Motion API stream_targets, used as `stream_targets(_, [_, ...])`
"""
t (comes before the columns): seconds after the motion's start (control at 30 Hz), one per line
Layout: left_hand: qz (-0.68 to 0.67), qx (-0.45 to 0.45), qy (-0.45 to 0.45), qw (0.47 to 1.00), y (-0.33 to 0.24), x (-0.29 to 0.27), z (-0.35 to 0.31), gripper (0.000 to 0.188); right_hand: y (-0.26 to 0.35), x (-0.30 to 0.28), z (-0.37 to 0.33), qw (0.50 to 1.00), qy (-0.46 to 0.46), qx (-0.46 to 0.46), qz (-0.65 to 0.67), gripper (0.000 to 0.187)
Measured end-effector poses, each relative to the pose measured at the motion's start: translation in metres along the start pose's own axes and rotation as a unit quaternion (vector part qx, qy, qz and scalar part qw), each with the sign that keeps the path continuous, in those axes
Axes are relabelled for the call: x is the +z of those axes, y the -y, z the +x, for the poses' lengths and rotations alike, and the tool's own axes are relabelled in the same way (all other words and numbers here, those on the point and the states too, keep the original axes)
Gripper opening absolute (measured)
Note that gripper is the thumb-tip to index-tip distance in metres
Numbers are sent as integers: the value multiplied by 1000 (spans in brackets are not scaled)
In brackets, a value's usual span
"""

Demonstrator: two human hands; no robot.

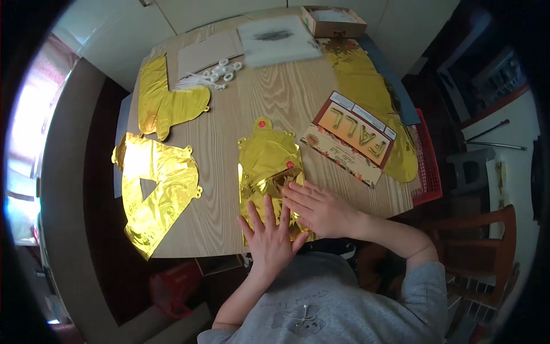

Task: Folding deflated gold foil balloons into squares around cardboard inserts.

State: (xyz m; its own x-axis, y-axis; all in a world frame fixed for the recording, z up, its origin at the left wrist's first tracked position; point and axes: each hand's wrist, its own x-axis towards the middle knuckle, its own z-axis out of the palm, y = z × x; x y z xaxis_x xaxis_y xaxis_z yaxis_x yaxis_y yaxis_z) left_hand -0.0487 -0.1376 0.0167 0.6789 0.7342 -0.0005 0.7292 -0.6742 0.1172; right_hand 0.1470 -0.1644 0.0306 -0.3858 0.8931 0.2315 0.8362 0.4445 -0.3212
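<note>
A gold foil balloon (266, 150), deflated and folded, lies near the front edge of the table, with small tabs and two red dots on it. My left hand (268, 235) rests on its lower part, fingers spread. My right hand (321, 209) lies across its right side with the fingers stretched out flat. To the left are two more flat gold foil balloons: an A-shaped one (166, 183) with a triangular hole, and an L-shaped one (160, 103) farther back. A printed card package (350, 137) showing gold letters sits to the right, partly over another gold foil balloon (358, 71).
White rings (220, 70) and thin white sticks (195, 82) are bunched toward the back left. Behind them lie a pale flat sheet (209, 51), a clear plastic bag (278, 43) with a dark patch, and an open cardboard box (333, 24). A red basket (425, 160) stands beside the table's right edge.
</note>
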Motion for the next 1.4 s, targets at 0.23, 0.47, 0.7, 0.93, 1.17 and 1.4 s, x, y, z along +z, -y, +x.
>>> stream_targets(0.23, [-24, 3, -7, 1000, 2, -2, 0, 85, -7, 22, 8, 998, 20, 50, -35, 53])
stream_targets(0.47, [-43, -6, -12, 999, 4, -5, -1, 86, -2, 9, 21, 996, 50, 64, -33, 55])
stream_targets(0.7, [-57, -2, -33, 998, 7, 0, -2, 86, -14, 18, 96, 980, -14, 146, 133, 29])
stream_targets(0.93, [-91, -13, -29, 995, 8, 0, -3, 85, -34, 28, 167, 946, 156, 240, 153, 30])
stream_targets(1.17, [-89, -10, -37, 995, 9, 3, -4, 85, -36, 31, 169, 945, 185, 234, 135, 29])
stream_targets(1.4, [-96, -9, -48, 994, 9, 4, -4, 85, -27, 37, 168, 939, 133, 276, 158, 22])
